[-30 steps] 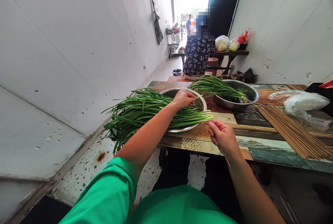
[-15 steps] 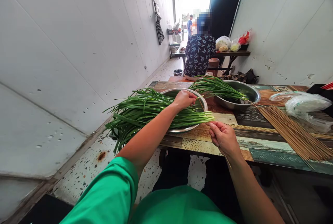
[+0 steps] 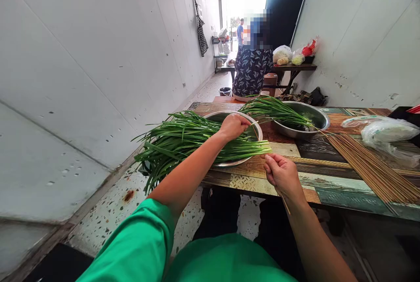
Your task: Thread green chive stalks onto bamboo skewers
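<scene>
My left hand (image 3: 233,127) is closed in a pinch on a garlic chive stalk (image 3: 254,123), whose pale end sticks out past the fingertips. It hangs over the near metal bowl (image 3: 260,134). A large heap of garlic chives (image 3: 187,135) lies across that bowl, leaves spilling over its left side and pale ends pointing right. Just right of those ends, my right hand (image 3: 281,175) grips a thin bamboo skewer (image 3: 285,204). One end of the skewer comes out below the palm; its upper part slants toward my left fingers. Whether the tip touches the stalk is hard to see.
A second metal bowl (image 3: 326,122) with threaded chives (image 3: 278,111) stands farther right. Many loose skewers (image 3: 370,166) and a crumpled plastic bag (image 3: 389,129) lie on the patterned table (image 3: 275,189). A person (image 3: 251,70) sits beyond, facing away. The wall (image 3: 98,76) runs along the left.
Very little differs. My left fingers have shifted slightly with the chive stalk's pale end, and the skewer's lower end has tilted a touch. The chive heap lies as before.
</scene>
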Demonstrator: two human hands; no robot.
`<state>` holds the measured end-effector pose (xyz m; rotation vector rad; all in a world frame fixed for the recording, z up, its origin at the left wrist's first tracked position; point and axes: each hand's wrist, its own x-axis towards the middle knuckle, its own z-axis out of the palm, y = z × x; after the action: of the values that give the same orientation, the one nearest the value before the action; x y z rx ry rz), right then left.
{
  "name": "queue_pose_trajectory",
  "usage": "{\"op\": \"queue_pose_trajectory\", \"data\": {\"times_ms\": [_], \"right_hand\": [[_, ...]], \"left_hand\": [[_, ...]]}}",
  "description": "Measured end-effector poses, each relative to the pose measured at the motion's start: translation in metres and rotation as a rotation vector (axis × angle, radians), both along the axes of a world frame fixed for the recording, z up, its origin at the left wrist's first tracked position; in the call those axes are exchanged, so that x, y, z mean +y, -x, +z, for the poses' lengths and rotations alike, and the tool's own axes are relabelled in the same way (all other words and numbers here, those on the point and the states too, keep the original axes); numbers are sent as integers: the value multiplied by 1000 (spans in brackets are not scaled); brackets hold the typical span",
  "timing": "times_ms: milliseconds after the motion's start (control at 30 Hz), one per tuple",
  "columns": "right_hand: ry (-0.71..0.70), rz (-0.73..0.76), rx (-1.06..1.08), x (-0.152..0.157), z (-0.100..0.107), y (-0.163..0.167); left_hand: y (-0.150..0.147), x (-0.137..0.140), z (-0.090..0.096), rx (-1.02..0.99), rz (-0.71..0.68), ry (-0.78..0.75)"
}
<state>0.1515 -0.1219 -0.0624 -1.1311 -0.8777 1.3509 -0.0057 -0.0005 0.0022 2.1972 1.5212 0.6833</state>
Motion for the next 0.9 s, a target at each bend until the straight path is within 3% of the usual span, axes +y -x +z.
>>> {"op": "queue_pose_trajectory", "data": {"times_ms": [133, 300, 400, 500, 700, 900], "right_hand": [[-27, -19, 24, 4, -1, 3], [-105, -31, -13, 10, -5, 1], [-153, -50, -87, 3, -11, 1], [-179, -102, -146, -14, -22, 3], [-213, -120, -150, -34, -36, 9], [-186, -71, -98, -27, -26, 6]], "left_hand": [[-3, -9, 0, 49, -142, -17], [4, -16, 20, 187, -431, 54], [8, -5, 27, 337, -247, 47], [3, 8, 17, 492, -57, 35], [-10, 9, -10, 736, -22, 133], [-9, 7, -14, 676, -50, 145]]}}
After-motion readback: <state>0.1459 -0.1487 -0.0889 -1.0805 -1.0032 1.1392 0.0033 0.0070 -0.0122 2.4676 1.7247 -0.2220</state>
